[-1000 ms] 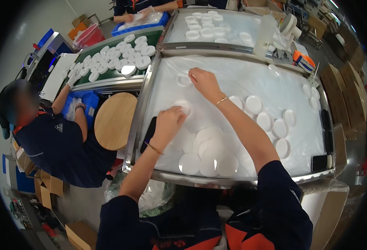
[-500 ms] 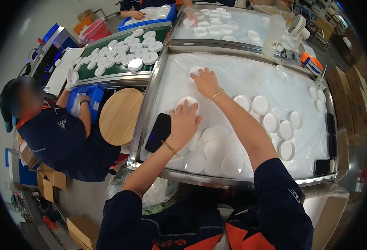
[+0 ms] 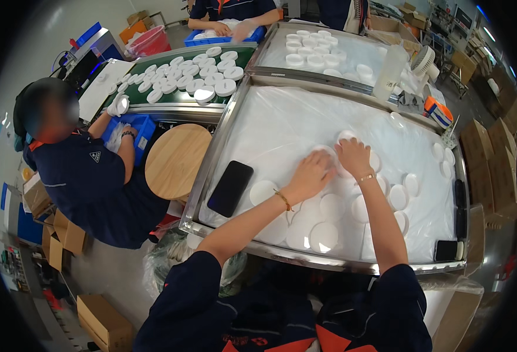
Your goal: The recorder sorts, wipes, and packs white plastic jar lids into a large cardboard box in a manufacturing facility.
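My right hand (image 3: 355, 157) is closed with its fingertips on a shallow round white lid (image 3: 346, 136) over the plastic-covered tray table (image 3: 270, 126). Just to its left, my left hand (image 3: 312, 176), slightly blurred, has its fingers curled over another round white lid (image 3: 327, 151); its palm side is hidden. Below and between my forearms lies a loose cluster of flat white discs (image 3: 324, 236). Several rimmed white lids (image 3: 398, 198) rest to the right of my right wrist, some partly covered by that forearm.
A black phone (image 3: 230, 189) lies at the tray's left, a smaller dark device (image 3: 445, 250) at the near right corner. Left of the metal rim are a round wooden stool (image 3: 178, 162) and a seated co-worker (image 3: 88, 170). A green conveyor (image 3: 138, 97) carries white round pieces.
Both my hands have moved right across the tray, closer together, with lids under their fingers. The co-worker at left has drawn a gloved hand nearer the blue bin. The view has shifted slightly.
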Action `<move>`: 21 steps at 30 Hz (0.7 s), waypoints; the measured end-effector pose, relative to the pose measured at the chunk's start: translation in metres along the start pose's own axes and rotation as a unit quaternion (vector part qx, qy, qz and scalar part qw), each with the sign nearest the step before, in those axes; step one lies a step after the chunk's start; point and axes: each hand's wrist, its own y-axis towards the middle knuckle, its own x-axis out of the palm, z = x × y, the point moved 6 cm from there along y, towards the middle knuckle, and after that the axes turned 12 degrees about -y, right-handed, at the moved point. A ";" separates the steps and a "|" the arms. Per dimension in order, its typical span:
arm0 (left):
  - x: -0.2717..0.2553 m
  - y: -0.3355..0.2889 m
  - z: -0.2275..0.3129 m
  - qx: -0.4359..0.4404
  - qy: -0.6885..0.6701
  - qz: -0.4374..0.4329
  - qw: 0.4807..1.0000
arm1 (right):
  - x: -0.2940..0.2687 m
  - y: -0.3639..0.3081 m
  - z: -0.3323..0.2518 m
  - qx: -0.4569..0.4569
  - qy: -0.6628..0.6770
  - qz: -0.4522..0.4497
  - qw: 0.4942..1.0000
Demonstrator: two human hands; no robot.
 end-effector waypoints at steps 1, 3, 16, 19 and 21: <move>0.003 0.002 0.003 0.000 -0.117 -0.013 0.993 | -0.001 -0.009 0.000 0.013 0.015 0.031 0.999; -0.005 0.006 0.013 0.024 -0.238 -0.010 0.971 | -0.005 -0.029 -0.001 0.026 0.031 0.063 0.997; -0.314 0.012 -0.284 -0.234 0.202 0.318 0.896 | -0.055 -0.096 -0.125 -0.205 0.301 0.137 0.921; -0.294 0.023 -0.307 -0.344 0.149 0.283 0.883 | -0.027 -0.102 -0.128 -0.183 0.266 0.123 0.939; -0.306 0.024 -0.306 -0.316 0.194 0.292 0.882 | -0.024 -0.102 -0.131 -0.182 0.258 0.131 0.940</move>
